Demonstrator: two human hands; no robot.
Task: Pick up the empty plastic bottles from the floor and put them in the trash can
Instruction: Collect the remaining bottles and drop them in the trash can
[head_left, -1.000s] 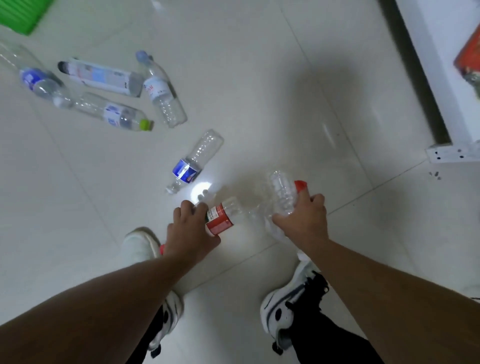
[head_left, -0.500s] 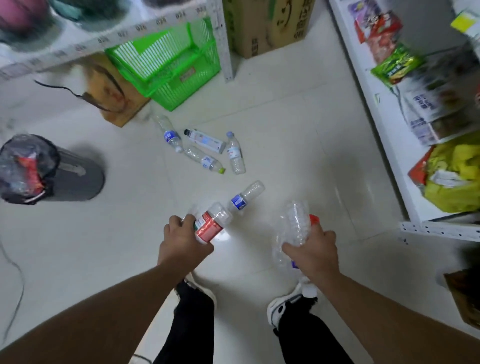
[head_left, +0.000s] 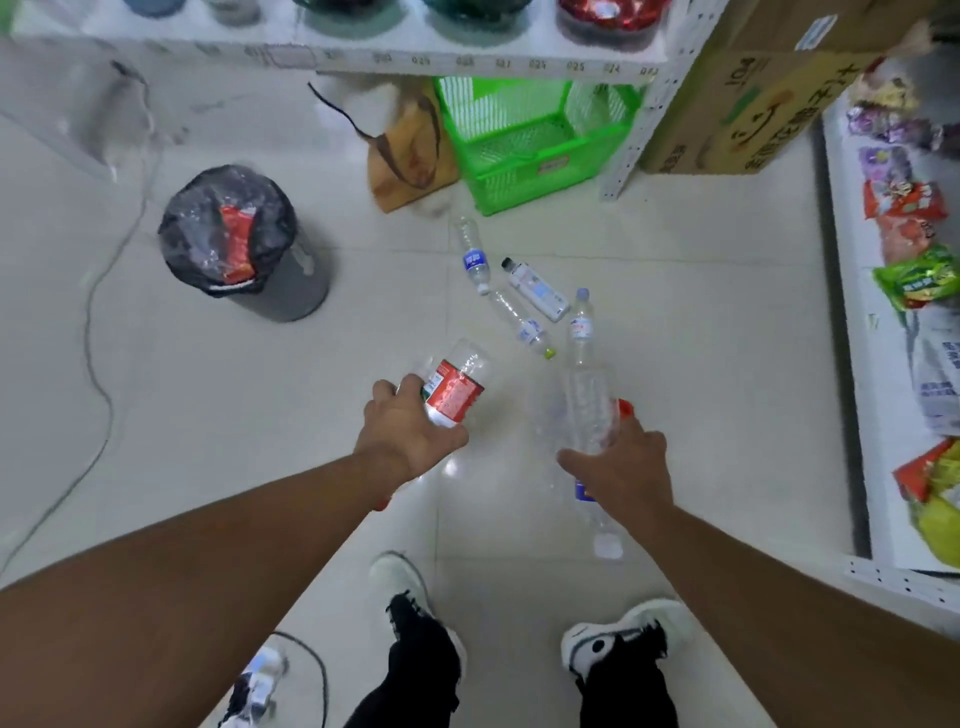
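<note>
Nearest are two white shoes below black trousers, standing on the pale tiled floor. Above them both bare arms reach forward.

The left hand is closed round a clear bottle with a red label, fingers wrapped about its lower half; the bottle tilts up and away from the palm, and looks empty. The right hand is clamped on clear, crumpled bottles; they blur together, so their number is hard to tell. A red cap shows beside the knuckles, and one bottle neck hangs down below the wrist with a white cap.

Just beyond the hands, four more bottles lie on the floor in a loose cluster, near each other, some touching; two have blue labels and one a yellow-green cap.

Further left stands the grey trash can with a black liner, a red-labelled bottle already inside. Behind the cluster are a green basket, a brown bag and a cardboard box. White shelves with packets run along the right.
</note>
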